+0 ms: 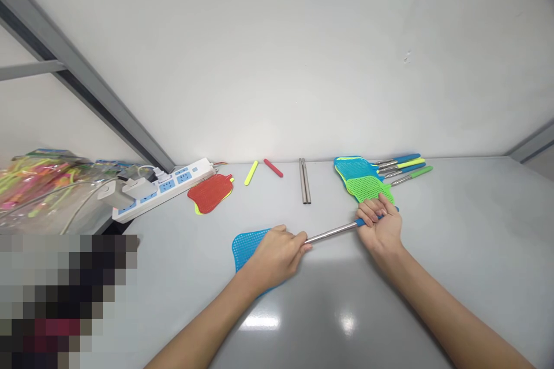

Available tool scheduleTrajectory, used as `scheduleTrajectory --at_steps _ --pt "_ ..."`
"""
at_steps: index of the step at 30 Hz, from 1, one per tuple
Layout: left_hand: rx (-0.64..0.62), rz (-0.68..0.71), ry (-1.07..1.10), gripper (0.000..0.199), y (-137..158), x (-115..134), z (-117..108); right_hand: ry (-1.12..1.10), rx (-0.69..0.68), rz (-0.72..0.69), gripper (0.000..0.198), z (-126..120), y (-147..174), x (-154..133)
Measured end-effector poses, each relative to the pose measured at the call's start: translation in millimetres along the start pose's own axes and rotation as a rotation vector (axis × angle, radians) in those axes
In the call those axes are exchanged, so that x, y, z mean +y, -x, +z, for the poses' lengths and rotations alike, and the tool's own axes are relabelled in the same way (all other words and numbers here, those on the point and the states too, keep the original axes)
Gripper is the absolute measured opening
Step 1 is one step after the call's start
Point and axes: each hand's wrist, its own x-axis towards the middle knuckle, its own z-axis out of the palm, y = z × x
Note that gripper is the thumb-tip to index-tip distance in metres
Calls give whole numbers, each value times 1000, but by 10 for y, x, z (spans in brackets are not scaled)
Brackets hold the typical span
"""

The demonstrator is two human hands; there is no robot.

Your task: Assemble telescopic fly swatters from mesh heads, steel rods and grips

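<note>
Both my hands hold one fly swatter with a blue mesh head [247, 247], a metal rod [331, 233] and a blue grip. My left hand [279, 253] is closed round the rod close to the head and covers part of the mesh. On the blue grip at the other end, my right hand [380, 222] is closed, palm turned up. Just beyond it lies a stack of fly swatters, with a green mesh head [371, 190] on top of a blue one [355, 167]; their handles point right.
Two metal rods [305, 181] lie side by side near the wall. Left of them are a red grip [273, 168], a yellow grip [251, 173] and a red swatter head [210, 193] over a yellow one. A power strip [190, 172] with plugs and bagged colourful items [47, 181] are at left.
</note>
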Motion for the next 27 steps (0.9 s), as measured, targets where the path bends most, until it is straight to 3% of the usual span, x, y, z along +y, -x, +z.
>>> scheduleTrajectory --at_steps 27 --pt "3 9 -17 31 -19 65 30 -30 55 64 33 -22 124 186"
